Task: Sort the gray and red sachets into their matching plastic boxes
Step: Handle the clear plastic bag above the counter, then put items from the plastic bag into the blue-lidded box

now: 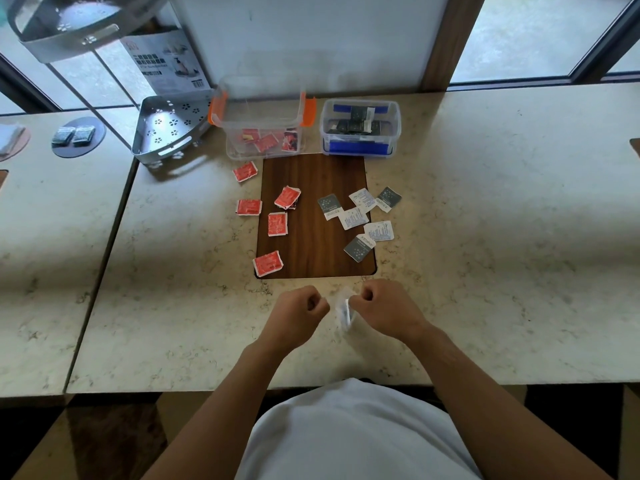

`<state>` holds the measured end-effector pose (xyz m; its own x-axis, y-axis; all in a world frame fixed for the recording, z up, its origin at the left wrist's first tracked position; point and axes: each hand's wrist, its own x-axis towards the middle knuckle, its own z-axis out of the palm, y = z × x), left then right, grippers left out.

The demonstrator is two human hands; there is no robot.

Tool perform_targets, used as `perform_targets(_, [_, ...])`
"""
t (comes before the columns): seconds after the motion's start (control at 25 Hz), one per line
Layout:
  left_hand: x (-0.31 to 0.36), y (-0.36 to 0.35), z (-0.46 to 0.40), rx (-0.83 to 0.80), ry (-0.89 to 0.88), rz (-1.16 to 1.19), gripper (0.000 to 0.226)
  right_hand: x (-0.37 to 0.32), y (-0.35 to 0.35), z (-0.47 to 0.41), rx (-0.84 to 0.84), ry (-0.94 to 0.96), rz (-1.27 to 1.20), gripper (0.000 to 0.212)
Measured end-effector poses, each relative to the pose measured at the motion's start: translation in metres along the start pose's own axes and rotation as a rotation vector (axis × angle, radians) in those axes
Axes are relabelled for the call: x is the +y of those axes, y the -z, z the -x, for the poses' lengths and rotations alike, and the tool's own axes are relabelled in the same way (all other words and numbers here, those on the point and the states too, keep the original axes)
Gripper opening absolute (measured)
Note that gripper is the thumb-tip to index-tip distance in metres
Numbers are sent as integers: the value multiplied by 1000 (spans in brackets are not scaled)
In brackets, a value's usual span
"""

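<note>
Left hand: the left hand (pixel 304 304) hangs over the near part of the desk (pixel 485 237), curled into a loose fist with nothing visible in it.
Right hand: the right hand (pixel 384 304) is just beside the left, fingers pinched on a blurred pale sachet (pixel 344 311) that hangs between the two hands; its colour side is hard to tell.
Red sachets: five red sachets (pixel 277 224) lie loose on the left, some on the wooden inlay (pixel 313 244), some on the marble beside it.
Gray sachets: six gray sachets (pixel 329 206) lie on the right of the inlay and over its edge, three gray side up and three showing a white printed back, several overlapping.
Red box: the clear box with orange clasps (pixel 263 126) stands open behind the inlay's left corner, with red sachets at its bottom.
Gray box: the clear box with blue clasps (pixel 360 128) stands just right of it, apart, holding dark sachets stacked inside.
Other things: a perforated metal corner shelf (pixel 169 133) lies left of the boxes, in front of a printed carton (pixel 166 60); on the neighbouring desk, two dark packets (pixel 73 136) rest on a round coaster.
</note>
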<state>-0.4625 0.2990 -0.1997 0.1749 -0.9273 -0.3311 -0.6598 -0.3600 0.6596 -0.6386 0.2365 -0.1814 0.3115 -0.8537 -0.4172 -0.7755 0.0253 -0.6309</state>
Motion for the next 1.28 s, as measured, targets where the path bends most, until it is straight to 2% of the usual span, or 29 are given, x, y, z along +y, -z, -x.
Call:
perform_targets(0.12, [-9,-4,1,7,86,176,16,-2,0,-3,0,-59,-137,34])
perform_targets(0.24, [-20,-15,2,-234,69,186,47,-5,0,-6,-34,-130,-349,30])
perform_targets(0.32, [-21,-21,-4,-299,59,204,54,-10,2,-7,-90,-181,-478,28])
perform_targets(0.52, [-6,-21,-23,-158,96,410,22,-21,14,-14,-144,-227,-798,21])
perform_targets(0.68, [2,-10,-38,-183,166,543,17,-13,23,-27,-67,-223,-785,24])
perform_targets(0.8, [7,0,-51,-219,207,670,21,-4,28,-39,182,-223,-488,25])
perform_targets(0.88, [9,9,-63,-230,227,736,20,0,33,-48,271,-217,-371,16])
perform_targets(0.96, [13,20,-80,-266,244,805,21,5,36,-61,185,-201,-351,10])
perform_targets(1.12, [27,41,-114,-346,274,929,24,0,46,-86,-26,-227,-591,26])
perform_targets(1.28, [45,51,-150,-343,268,959,27,-16,62,-115,-32,-223,-826,17])
